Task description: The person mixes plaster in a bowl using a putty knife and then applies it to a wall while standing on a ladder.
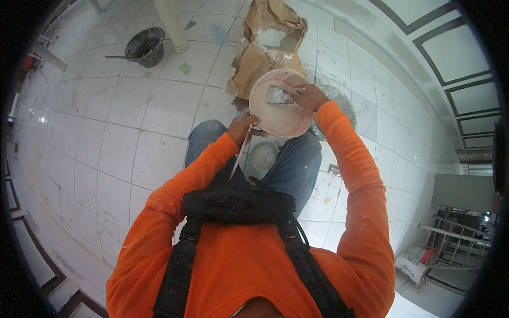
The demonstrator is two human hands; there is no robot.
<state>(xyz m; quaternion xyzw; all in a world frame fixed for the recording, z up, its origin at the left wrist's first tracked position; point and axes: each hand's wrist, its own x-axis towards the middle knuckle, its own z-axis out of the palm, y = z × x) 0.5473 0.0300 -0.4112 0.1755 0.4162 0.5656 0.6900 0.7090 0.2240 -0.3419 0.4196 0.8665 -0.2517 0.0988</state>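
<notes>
Some mixing, it seems: left grip [242,127] holds bowl [258,99] at its eight o'clock, right grip [311,99] a scraper [278,95]; next stir needs steadiness.

- Beyond the pale tub [278,121], the way is blocked by a torn brown paper sack [257,62].
- Its right side is hemmed in by a round basin [347,102] and the right forearm [344,138].
- Inside it, the far half is occupied by the right hand [310,98] and a flat blade [278,95]; the near half is left open.
- Toward the body, passage is narrowed by jeans-clad knees [303,164], a small round container [253,159] and the thin tool [239,155] held in the left hand [242,126].
- Leftward, tiled floor [116,116] is left open as far as a black bucket [154,57] and a white column [174,26].
</notes>
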